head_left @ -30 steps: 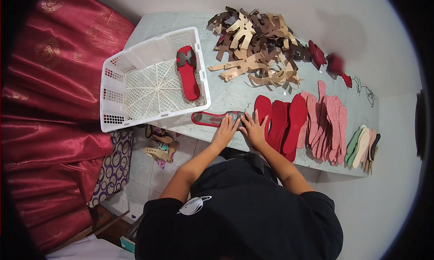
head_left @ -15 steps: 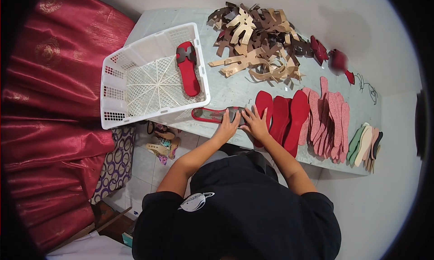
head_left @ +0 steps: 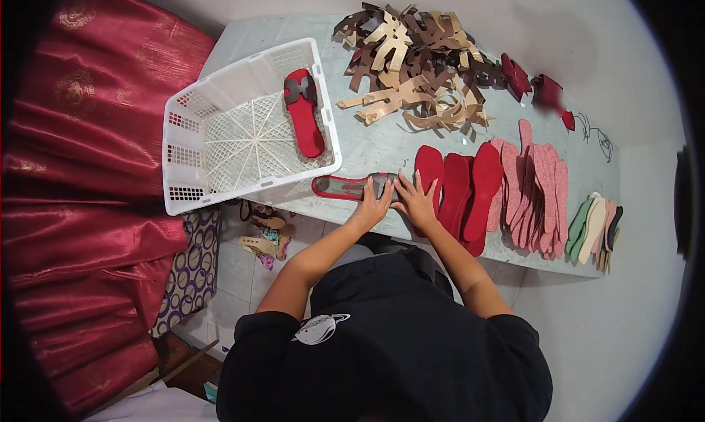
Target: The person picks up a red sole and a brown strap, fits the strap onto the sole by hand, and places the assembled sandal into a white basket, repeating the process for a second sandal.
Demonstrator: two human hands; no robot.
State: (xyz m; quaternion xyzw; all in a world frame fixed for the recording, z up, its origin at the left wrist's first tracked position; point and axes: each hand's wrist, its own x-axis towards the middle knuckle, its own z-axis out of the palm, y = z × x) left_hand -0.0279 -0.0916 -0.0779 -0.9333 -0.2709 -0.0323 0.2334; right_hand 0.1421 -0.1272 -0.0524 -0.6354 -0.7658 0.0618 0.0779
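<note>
A sandal [head_left: 339, 187] lies sole-side up along the table's front edge, with a grey underside, a red rim and a dark strap folded over its right part. My left hand [head_left: 376, 204] grips it at the strap, fingers bent over the top. Close beside it, my right hand [head_left: 417, 204] holds the sandal's right end, its fingers and thumb pressed on the dark piece. What lies under the fingers is hidden. Touching distance from my right hand are several red insoles [head_left: 457, 191]. One red sandal with a dark strap [head_left: 302, 114] rests in the white basket [head_left: 253, 181].
Brown and gold strap pieces [head_left: 418, 62] are heaped at the back. Rightward stand pink soles [head_left: 540, 194], then green, cream and black ones [head_left: 587, 227]. Dark red pieces [head_left: 516, 77] and a cord lie near the wall. Footwear [head_left: 268, 235] sits on the floor below the table.
Both hands stay on the sandal, with only slight shifts of the fingers. The whole view has tilted a little; nothing else has visibly moved.
</note>
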